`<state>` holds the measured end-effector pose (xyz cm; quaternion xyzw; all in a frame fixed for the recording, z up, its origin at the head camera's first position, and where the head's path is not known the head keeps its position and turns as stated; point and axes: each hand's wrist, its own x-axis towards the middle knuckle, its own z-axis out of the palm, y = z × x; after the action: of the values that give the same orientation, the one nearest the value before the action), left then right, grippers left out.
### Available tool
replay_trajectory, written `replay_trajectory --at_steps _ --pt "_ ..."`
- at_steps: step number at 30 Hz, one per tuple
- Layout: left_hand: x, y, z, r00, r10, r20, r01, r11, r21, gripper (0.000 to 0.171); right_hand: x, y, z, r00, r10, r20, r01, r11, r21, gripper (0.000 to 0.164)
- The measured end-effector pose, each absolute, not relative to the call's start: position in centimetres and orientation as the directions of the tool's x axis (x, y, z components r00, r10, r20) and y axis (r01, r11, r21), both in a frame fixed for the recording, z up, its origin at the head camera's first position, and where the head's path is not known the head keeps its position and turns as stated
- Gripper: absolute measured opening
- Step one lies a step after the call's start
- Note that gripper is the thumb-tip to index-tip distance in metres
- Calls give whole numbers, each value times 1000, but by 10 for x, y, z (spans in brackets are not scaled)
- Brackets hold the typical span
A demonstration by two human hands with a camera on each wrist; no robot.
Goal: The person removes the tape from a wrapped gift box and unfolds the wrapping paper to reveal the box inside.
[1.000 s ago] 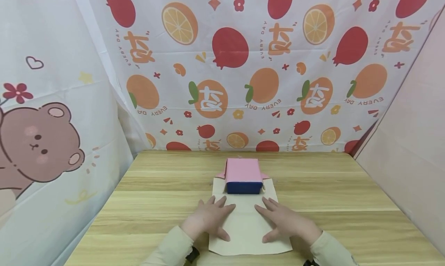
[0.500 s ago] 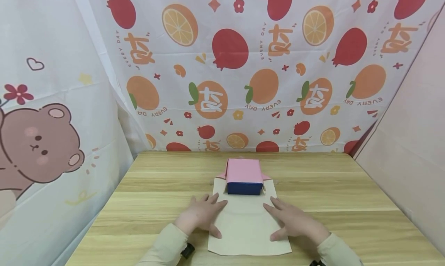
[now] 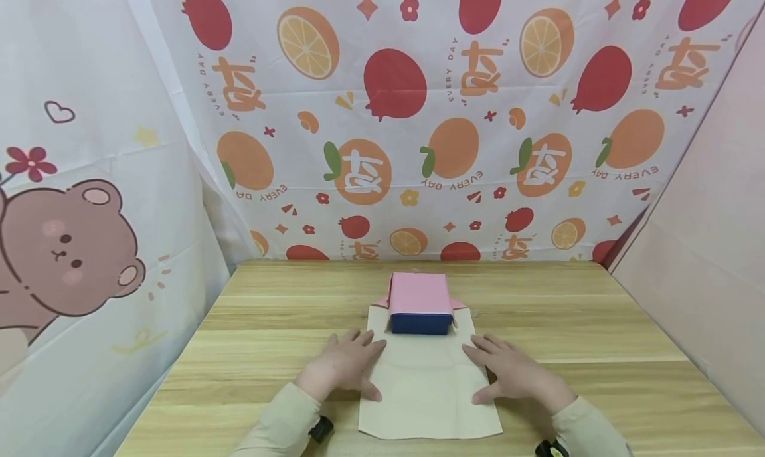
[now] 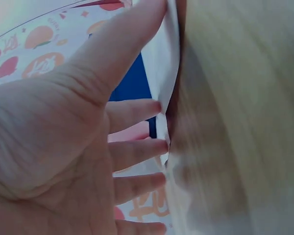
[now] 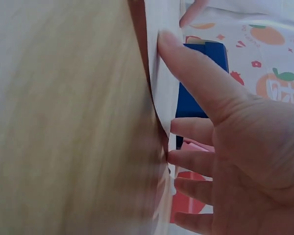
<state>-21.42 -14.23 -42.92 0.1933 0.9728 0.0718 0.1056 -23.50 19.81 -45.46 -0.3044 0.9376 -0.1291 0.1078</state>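
Note:
A cream sheet of paper [image 3: 427,390], pink on its underside, lies on the table. On its far end stands a dark blue box [image 3: 421,323] with a pink flap [image 3: 421,292] of paper folded over its top. My left hand [image 3: 343,366] rests at the sheet's left edge, fingers spread and thumb on the paper. At the right edge my right hand [image 3: 514,372] touches the sheet in the same way. In the left wrist view the fingertips [image 4: 154,106] meet the sheet's edge; the right wrist view shows the thumb [image 5: 196,68] on the paper.
The wooden table [image 3: 287,311] extends to both sides of the sheet. A fruit-print curtain [image 3: 406,151] hangs behind it, a white bear-print curtain [image 3: 89,178] at the left, and a plain pale one [image 3: 705,244] at the right.
Both hands have slid outward, away from each other, from the middle of the sheet to its side edges. The box and the pink flap have hardly moved.

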Motion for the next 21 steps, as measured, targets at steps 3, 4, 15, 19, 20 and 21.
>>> replay_trajectory --at_steps 3,4,15,19,20,21 --pt "-216 -138 -431 -910 393 -133 368 912 180 94 -239 194 -456 -796 -601 -72 -560 776 -290 89" --pt "-217 -136 -432 -911 394 -121 369 911 185 94 -240 192 -457 -792 -608 -52 -572 770 -282 87" --pt "-223 -130 -436 -916 399 -51 384 905 183 95 -248 176 -453 -747 -653 124 -663 721 -199 72" --pt "-225 -131 -436 -918 395 -48 382 908 170 97 -248 174 -449 -758 -640 127 -652 730 -205 69" --pt "-225 -131 -435 -918 394 -45 382 909 168 97 -249 174 -448 -759 -639 126 -650 730 -209 69" --pt "-226 -132 -434 -919 393 -41 382 910 164 97 -249 174 -447 -760 -637 126 -648 731 -212 68"
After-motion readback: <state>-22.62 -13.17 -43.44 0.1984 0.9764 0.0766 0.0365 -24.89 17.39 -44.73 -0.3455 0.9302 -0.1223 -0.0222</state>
